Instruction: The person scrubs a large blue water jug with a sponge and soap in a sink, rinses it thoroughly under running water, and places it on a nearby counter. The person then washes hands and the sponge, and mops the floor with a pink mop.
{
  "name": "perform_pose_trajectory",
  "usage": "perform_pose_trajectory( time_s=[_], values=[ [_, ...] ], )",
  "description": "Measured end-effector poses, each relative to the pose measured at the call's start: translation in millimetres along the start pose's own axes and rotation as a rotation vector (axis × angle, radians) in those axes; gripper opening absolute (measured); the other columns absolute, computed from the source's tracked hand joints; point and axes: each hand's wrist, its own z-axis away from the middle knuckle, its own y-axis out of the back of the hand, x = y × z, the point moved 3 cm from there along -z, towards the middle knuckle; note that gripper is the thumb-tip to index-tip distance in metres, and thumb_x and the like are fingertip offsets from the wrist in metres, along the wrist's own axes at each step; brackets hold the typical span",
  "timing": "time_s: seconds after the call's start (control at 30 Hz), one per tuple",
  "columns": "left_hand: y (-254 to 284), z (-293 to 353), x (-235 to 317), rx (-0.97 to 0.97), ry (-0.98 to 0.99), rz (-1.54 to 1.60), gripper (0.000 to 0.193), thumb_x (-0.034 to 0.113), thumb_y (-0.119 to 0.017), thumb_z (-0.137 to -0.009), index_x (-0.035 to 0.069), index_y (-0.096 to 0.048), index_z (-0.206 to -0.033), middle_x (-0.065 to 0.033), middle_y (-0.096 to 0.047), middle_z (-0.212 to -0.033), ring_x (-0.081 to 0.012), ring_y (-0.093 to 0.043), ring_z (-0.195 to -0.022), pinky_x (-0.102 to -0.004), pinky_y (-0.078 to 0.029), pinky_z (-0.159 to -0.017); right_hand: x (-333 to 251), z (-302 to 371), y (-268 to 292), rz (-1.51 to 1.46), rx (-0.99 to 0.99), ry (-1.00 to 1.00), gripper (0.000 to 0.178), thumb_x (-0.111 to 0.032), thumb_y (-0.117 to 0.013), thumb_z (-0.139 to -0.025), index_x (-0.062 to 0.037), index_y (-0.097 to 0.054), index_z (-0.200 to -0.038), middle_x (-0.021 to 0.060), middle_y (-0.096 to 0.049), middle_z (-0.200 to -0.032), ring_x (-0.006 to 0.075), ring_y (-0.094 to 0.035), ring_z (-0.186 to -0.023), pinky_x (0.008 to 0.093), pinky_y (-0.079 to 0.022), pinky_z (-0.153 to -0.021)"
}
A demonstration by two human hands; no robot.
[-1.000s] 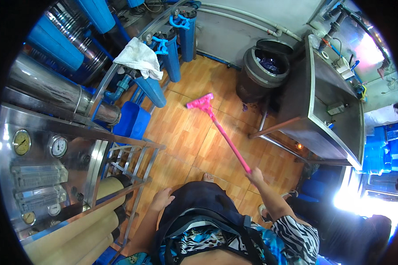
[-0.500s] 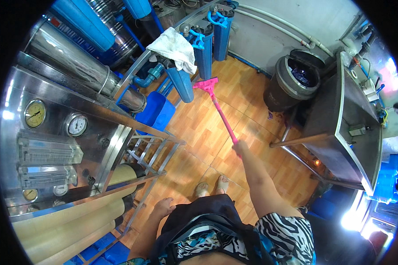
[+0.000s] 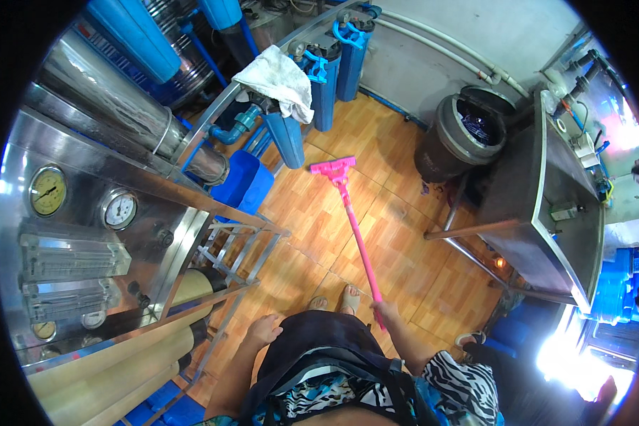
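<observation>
My right hand (image 3: 383, 312) is closed around the upper part of a pink handle, close in front of my body. This is a long-handled mop (image 3: 357, 241) whose narrow pink head (image 3: 333, 167) rests out on the wood-patterned floor, just right of a blue filter housing. My left hand (image 3: 264, 331) hangs beside my dark apron (image 3: 312, 337), its fingers loosely bent and apart, with nothing in it. My sandalled feet (image 3: 348, 298) stand just beyond the apron.
A metal frame with blue filter housings (image 3: 284, 138), a white towel (image 3: 277, 78) and a blue bin (image 3: 243, 184) stands ahead left. Gauges (image 3: 48, 190) fill a steel panel at left. A dark barrel (image 3: 440, 142) and steel table (image 3: 515, 202) stand right. Another person's foot (image 3: 468, 339) shows lower right.
My right hand has drawn back toward my body, pulling the mop nearer, so its head has slid away from the filter housings. My left hand has hardly moved.
</observation>
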Motion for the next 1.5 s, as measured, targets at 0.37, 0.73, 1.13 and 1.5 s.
perform_pose_trajectory(
  time_s=[0.37, 0.73, 1.13, 1.5],
  values=[
    [-28, 32, -36, 0.081, 0.133, 0.064, 0.051, 0.034, -0.064, -0.083, 0.005, -0.054, -0.124, -0.0174, -0.058, -0.125, -0.0324, -0.055, -0.115, -0.0408, -0.044, -0.097, -335, -165, -87, -0.45, -0.003, 0.128, 0.021, -0.018, -0.069, -0.08, -0.0029, -0.058, -0.073, 0.0119, -0.055, -0.056, 0.0252, -0.054, -0.04, 0.0359, -0.04, -0.034],
    [20, -14, 12, 0.038, -0.098, -0.016, 0.048, 0.03, -0.065, -0.083, 0.005, -0.054, -0.124, -0.0203, -0.058, -0.121, -0.0355, -0.054, -0.114, -0.0426, -0.044, -0.096, -129, -45, 114, -0.04, 0.068, 0.243, 0.023, -0.015, -0.061, -0.087, -0.0106, -0.066, -0.109, 0.0089, -0.056, -0.061, 0.0206, -0.056, -0.045, 0.0345, -0.045, -0.037],
    [42, -49, 63, -0.01, -0.518, -0.253, 0.047, 0.027, -0.065, -0.085, 0.004, -0.053, -0.124, -0.0211, -0.059, -0.12, -0.0365, -0.056, -0.112, -0.0435, -0.045, -0.095, 151, 215, 243, -0.152, 0.202, -0.22, 0.039, -0.02, -0.067, -0.086, -0.0202, -0.062, -0.124, 0.0118, -0.063, -0.072, 0.0218, -0.058, -0.05, 0.0339, -0.045, -0.04],
    [39, -24, 57, -0.067, -0.619, -0.318, 0.046, 0.025, -0.066, -0.084, 0.002, -0.054, -0.121, -0.0219, -0.059, -0.12, -0.0378, -0.056, -0.11, -0.0431, -0.046, -0.093, -9, 356, 309, 0.606, 0.57, 0.087, 0.014, -0.002, -0.072, -0.067, 0.0005, -0.072, -0.081, 0.01, -0.064, -0.06, 0.0174, -0.062, -0.049, 0.0316, -0.05, -0.046]
  ],
)
